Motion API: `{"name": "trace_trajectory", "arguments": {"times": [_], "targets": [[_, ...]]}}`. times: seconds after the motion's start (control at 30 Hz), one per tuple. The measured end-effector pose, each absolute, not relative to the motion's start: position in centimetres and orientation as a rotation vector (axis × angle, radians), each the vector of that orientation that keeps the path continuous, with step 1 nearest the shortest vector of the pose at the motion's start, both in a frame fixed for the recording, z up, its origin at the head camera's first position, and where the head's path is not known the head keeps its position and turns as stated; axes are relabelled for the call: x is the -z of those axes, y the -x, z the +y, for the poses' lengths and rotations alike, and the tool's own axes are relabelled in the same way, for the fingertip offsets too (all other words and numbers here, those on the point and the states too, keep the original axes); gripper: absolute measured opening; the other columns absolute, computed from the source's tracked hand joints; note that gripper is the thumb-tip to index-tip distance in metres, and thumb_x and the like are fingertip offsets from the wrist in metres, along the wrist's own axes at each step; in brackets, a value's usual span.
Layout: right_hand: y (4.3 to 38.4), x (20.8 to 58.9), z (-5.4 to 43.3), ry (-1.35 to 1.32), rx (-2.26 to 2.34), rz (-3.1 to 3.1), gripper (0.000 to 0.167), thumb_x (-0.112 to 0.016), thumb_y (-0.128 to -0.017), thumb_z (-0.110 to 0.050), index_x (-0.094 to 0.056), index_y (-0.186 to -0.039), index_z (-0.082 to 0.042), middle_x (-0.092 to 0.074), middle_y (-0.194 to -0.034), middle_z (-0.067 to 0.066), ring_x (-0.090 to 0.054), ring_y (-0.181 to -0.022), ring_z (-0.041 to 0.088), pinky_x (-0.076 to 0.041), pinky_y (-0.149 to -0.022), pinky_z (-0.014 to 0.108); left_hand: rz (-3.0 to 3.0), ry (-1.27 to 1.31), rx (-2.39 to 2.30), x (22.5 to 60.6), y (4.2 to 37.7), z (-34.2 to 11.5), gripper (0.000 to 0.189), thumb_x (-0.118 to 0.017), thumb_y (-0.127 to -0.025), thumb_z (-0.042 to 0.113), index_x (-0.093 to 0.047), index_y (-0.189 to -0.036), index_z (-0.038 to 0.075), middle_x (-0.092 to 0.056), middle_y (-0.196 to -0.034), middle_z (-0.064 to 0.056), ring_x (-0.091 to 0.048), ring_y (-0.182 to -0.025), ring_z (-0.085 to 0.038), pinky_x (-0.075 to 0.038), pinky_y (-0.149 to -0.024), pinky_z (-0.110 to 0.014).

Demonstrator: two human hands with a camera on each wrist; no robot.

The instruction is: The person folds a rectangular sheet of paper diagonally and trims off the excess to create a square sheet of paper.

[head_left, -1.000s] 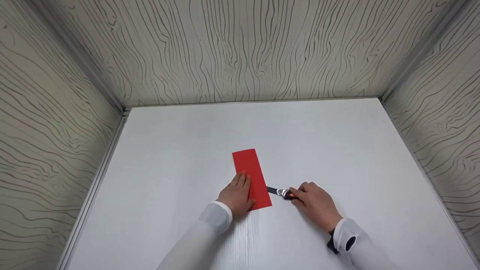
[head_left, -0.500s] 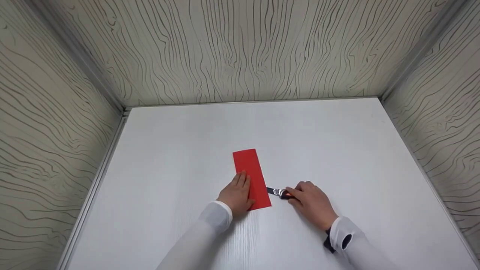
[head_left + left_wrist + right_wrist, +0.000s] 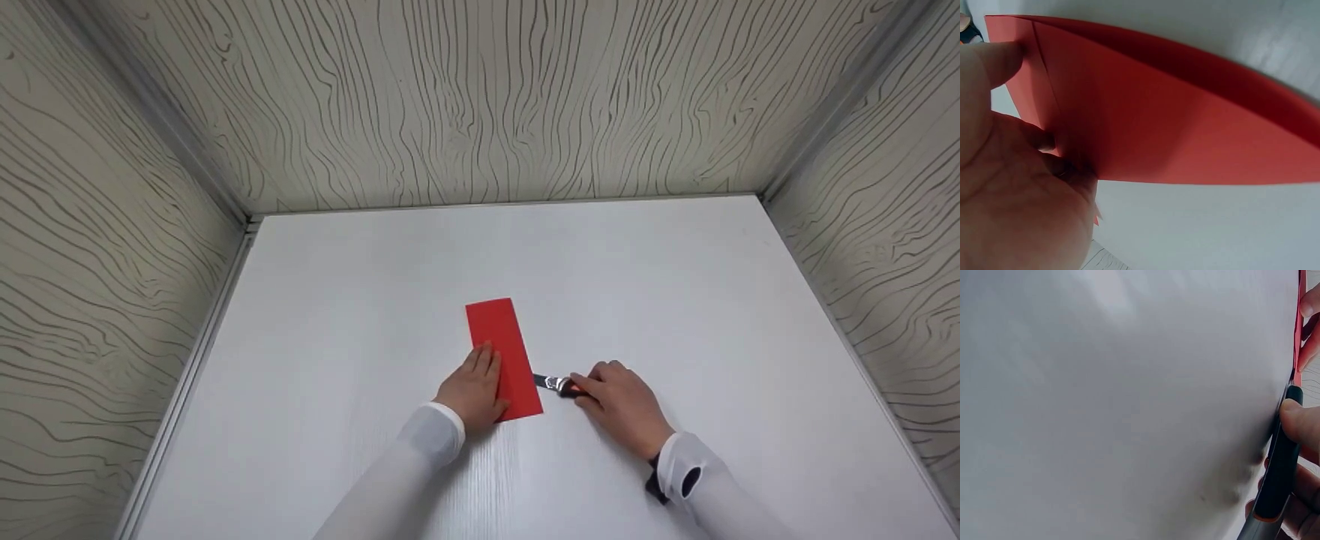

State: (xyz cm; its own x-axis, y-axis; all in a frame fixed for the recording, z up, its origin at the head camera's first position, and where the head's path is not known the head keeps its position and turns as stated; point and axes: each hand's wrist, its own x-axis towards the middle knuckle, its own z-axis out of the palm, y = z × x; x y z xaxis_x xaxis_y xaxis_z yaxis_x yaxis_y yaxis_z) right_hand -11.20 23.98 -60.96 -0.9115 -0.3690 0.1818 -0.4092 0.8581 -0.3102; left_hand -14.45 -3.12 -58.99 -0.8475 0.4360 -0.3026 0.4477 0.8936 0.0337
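Observation:
A folded red sheet of paper (image 3: 514, 367) lies on the white table. My left hand (image 3: 469, 394) presses it down, fingers straight along its left part and thumb near its lower edge. In the left wrist view the paper's (image 3: 1174, 124) layers gape apart along one side. To the right, my right hand (image 3: 628, 409) grips a utility knife (image 3: 551, 382) by its black and orange handle. The blade meets the paper's right edge, its tip hidden by the paper. The right wrist view shows the thumb laid on the knife handle (image 3: 1280, 467).
The white tabletop (image 3: 360, 300) spreads around the paper. Wood-grain patterned panels (image 3: 480, 105) stand at the back and on both sides, with grey metal strips (image 3: 169, 127) at the corners.
My right hand has shifted slightly left with the utility knife, so less of the blade shows beside the paper. The left hand has stayed put on the paper.

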Motion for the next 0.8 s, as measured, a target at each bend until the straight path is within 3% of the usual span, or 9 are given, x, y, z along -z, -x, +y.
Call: {"name": "trace_trajectory", "arguments": {"times": [0.47,0.63,0.8], "targets": [[11.48,60.73,24.79,-0.525,-0.488,-2.955,0.039,-0.082,-0.088,-0.019,-0.075,-0.126,-0.014,-0.059,-0.088,-0.005,-0.049,-0.081,0.014,-0.048,-0.071,0.032,2.739,-0.647,0.008,59.14,14.51,-3.03,0.086,-0.063,-0.097,0.05,-0.026,-0.162,0.007,-0.023,-0.168,-0.012,-0.021,-0.154,-0.03,-0.033,-0.117,-0.033],[11.39,60.75,24.73,-0.51,-0.494,-2.961,0.04,-0.083,-0.088,-0.02,-0.074,-0.127,-0.015,-0.059,-0.089,-0.005,-0.049,-0.081,0.013,-0.048,-0.07,0.032,2.774,-0.576,-0.111,58.88,14.38,-2.88,0.085,-0.069,-0.095,0.045,-0.03,-0.161,0.009,-0.021,-0.168,-0.012,-0.023,-0.153,-0.032,-0.046,-0.108,-0.035],[11.34,60.88,24.51,-0.512,-0.502,-2.967,0.04,-0.082,-0.088,-0.021,-0.074,-0.127,-0.015,-0.059,-0.089,-0.006,-0.048,-0.08,0.013,-0.047,-0.07,0.031,2.783,-0.529,-0.143,58.72,14.42,-2.72,0.084,-0.073,-0.093,0.041,-0.033,-0.16,0.009,-0.025,-0.167,-0.013,-0.025,-0.153,-0.033,-0.049,-0.104,-0.037]]}}
